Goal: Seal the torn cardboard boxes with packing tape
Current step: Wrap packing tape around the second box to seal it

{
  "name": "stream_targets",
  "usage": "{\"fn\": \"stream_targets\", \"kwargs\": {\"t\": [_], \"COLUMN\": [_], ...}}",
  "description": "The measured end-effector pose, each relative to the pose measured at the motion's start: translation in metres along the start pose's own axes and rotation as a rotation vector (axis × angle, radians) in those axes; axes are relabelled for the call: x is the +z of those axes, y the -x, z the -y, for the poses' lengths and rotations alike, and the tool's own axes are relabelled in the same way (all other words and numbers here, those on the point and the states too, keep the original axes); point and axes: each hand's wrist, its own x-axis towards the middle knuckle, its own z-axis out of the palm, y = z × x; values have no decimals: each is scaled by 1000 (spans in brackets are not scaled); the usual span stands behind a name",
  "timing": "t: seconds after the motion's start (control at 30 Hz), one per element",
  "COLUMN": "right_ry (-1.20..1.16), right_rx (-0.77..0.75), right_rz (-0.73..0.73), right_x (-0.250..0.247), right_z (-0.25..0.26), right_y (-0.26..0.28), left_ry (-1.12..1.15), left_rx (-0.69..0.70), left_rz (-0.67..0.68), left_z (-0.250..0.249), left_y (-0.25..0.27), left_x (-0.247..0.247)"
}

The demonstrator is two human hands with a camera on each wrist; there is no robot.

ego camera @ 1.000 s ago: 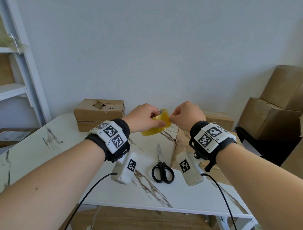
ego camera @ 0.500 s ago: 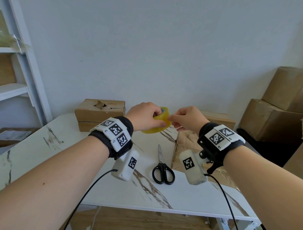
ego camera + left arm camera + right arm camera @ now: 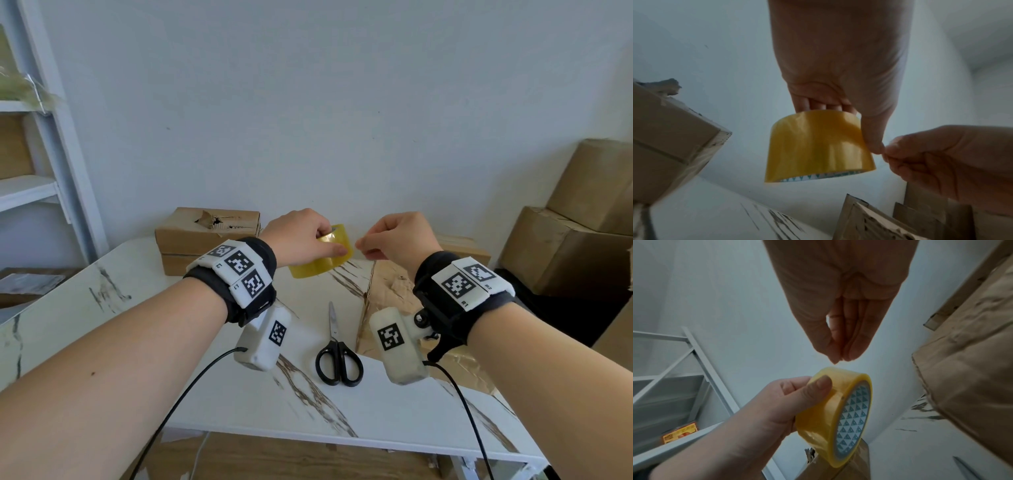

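Observation:
A roll of yellow packing tape (image 3: 322,262) (image 3: 818,146) (image 3: 826,415) hangs in the air over the back of the table. My left hand (image 3: 325,240) (image 3: 793,391) grips it, thumb on the outer face and fingers through the core. Just right of the roll, my right hand (image 3: 364,248) (image 3: 837,360) has its thumb and fingertips pinched together. No strip of tape shows between them and the roll. A torn cardboard box (image 3: 205,236) sits at the back left. Another torn box (image 3: 387,291) lies below my right hand.
Black-handled scissors (image 3: 337,356) lie on the white marble table (image 3: 102,294) between my wrists. A further box (image 3: 462,246) sits behind my right hand. Stacked cartons (image 3: 568,246) stand on the right and a white shelf unit (image 3: 37,192) on the left.
My right hand has drawn away from the roll a little to the right, its fingertips still pinched. The left hand has kept its grip on the roll.

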Motion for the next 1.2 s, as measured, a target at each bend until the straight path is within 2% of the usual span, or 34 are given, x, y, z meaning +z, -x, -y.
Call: {"fn": "stream_targets", "kwargs": {"t": [0.17,0.33,0.53,0.63,0.8,0.87,1.2], "right_ry": [-97,145,156,124,39,-22,-147], "right_rx": [75,-10,-2,88,243,304,436], "right_rz": [52,2,-53,-22,-27,-35,-87], "right_x": [-2,-3,-5,-10,-31,-40,-86], "right_z": [0,4,6,1,-3,-4,-20], "right_y": [0,3,-1,-5,-3,2,13], "left_ry": [-4,-10,38,219,697,806,666], "left_rx": [-9,2,-12,-57,-192,-180,-142], "left_rz": [30,62,94,76,117,147,176], "left_z": [-1,-6,-10,-6,-4,-8,-40], "left_y": [0,2,5,4,6,6,-18], "left_x": [2,4,0,-3,-7,-8,-12]}}
